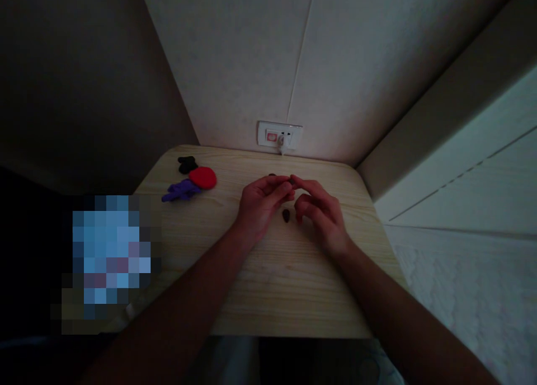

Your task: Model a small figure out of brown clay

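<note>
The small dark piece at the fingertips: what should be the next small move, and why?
Perhaps press the small dark piece gently with the right hand, since the left hand seems to pinch it and the right index finger meets it.

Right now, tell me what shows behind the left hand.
Behind the left hand, a small dark lump peeks out, with wooden tabletop beyond it. The hand hides the lump's remainder and the tabletop beneath.

Over the counter, the left hand pinches a small dark piece, the right hand setting a fingertip to it. A dark lump lies between the hands. Left of them sit a red disc, a purple piece and a black piece; beyond them, a wall socket.
</note>
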A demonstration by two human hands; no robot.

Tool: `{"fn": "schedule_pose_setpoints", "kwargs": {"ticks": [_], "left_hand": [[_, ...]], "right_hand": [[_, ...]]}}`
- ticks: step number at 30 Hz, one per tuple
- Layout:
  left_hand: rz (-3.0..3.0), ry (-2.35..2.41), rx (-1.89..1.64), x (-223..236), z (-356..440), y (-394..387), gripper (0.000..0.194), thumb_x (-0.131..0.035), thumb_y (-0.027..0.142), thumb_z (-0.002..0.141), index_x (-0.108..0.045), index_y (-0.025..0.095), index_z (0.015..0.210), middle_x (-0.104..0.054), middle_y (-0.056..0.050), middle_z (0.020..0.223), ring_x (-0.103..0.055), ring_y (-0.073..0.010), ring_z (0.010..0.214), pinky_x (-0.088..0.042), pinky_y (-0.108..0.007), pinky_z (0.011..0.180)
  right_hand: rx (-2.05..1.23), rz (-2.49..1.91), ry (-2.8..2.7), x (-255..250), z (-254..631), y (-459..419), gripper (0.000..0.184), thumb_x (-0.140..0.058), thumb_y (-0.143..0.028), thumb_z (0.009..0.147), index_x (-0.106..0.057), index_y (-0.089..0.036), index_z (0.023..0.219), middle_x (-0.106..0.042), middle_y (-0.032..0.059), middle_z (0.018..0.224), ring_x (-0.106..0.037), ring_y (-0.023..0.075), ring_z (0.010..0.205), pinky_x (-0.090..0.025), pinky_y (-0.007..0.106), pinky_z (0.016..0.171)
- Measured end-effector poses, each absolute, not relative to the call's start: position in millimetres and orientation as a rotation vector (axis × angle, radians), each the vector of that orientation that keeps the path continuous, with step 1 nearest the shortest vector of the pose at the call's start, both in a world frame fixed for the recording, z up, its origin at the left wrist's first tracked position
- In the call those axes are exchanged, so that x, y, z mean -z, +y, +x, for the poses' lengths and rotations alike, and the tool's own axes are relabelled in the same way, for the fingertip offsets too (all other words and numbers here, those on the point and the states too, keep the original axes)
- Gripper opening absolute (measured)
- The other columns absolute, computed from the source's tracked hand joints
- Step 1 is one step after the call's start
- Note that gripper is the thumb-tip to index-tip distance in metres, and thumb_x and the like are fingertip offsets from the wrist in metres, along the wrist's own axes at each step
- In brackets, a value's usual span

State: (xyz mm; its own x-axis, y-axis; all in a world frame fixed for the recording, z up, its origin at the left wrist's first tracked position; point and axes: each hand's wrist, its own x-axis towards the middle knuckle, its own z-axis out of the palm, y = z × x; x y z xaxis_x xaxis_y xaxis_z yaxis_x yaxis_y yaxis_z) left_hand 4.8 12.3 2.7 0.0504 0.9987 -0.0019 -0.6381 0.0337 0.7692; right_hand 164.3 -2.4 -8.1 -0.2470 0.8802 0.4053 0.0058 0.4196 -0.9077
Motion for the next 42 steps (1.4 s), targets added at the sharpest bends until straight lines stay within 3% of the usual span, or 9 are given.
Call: {"fn": "schedule_pose_setpoints", "kwargs": {"ticks": [6,12,16,21,25,42], "left_hand": [[0.68,0.704,-1.47,-3.5,3.7,12.1,0.041,-0.104,0.033,0.056,-0.081,0.017,0.086,-0.079,-0.001,0.077,-0.07,-0.0112,0.067,-0.058,-0.028,0.073],[0.641,0.725,-1.462,-4.8,3.9,11.6,0.042,-0.106,0.033,0.05,-0.082,0.017,0.08,-0.078,0.0,0.073,-0.069,-0.0104,0.064,-0.057,-0.026,0.069],[0.647,0.715,-1.462,-4.1,2.8,12.2,0.042,-0.107,0.034,0.051,-0.083,0.017,0.081,-0.078,-0.001,0.072,-0.069,-0.0101,0.065,-0.057,-0.025,0.069],[0.636,0.667,-1.442,-4.6,3.2,12.5,0.041,-0.107,0.033,0.052,-0.084,0.017,0.082,-0.08,-0.002,0.076,-0.071,-0.0098,0.067,-0.058,-0.024,0.071],[0.62,0.64,-1.451,-6.6,3.9,12.3,0.041,-0.107,0.032,0.051,-0.084,0.018,0.082,-0.08,-0.001,0.078,-0.069,-0.0085,0.066,-0.057,-0.022,0.07],[0.589,0.641,-1.454,-4.4,4.7,12.8,0.038,-0.106,0.027,0.053,-0.081,0.017,0.08,-0.077,0.001,0.077,-0.068,-0.0084,0.065,-0.056,-0.023,0.069]], "right_hand": [[-0.653,-0.907,-1.865,2.7,158.5,-10.6,0.067,-0.068,-0.033,0.099,-0.05,-0.035,0.163,-0.061,0.011,0.135,-0.059,0.0127,0.074,-0.061,0.029,0.061],[-0.534,-0.944,-1.962,1.9,160.0,-9.0,0.066,-0.066,-0.028,0.1,-0.05,-0.034,0.164,-0.062,0.0105,0.129,-0.058,0.0111,0.069,-0.061,0.03,0.061],[-0.546,-0.94,-1.973,1.8,160.1,-7.9,0.064,-0.066,-0.028,0.101,-0.051,-0.034,0.163,-0.064,0.0095,0.124,-0.059,0.012,0.069,-0.061,0.031,0.063],[-0.725,-0.865,-1.83,3.4,157.7,-9.7,0.068,-0.068,-0.027,0.099,-0.048,-0.035,0.163,-0.064,0.0106,0.135,-0.06,0.0123,0.071,-0.06,0.03,0.061],[-0.826,-0.797,-1.744,3.2,158.5,-10.5,0.059,-0.069,-0.024,0.099,-0.058,-0.038,0.155,-0.063,0.0083,0.136,-0.06,0.0119,0.075,-0.058,0.028,0.061],[-0.747,-0.792,-1.834,3.1,158.9,-11.5,0.065,-0.067,-0.023,0.1,-0.053,-0.039,0.161,-0.061,0.0096,0.135,-0.059,0.0103,0.07,-0.059,0.029,0.061]]}}
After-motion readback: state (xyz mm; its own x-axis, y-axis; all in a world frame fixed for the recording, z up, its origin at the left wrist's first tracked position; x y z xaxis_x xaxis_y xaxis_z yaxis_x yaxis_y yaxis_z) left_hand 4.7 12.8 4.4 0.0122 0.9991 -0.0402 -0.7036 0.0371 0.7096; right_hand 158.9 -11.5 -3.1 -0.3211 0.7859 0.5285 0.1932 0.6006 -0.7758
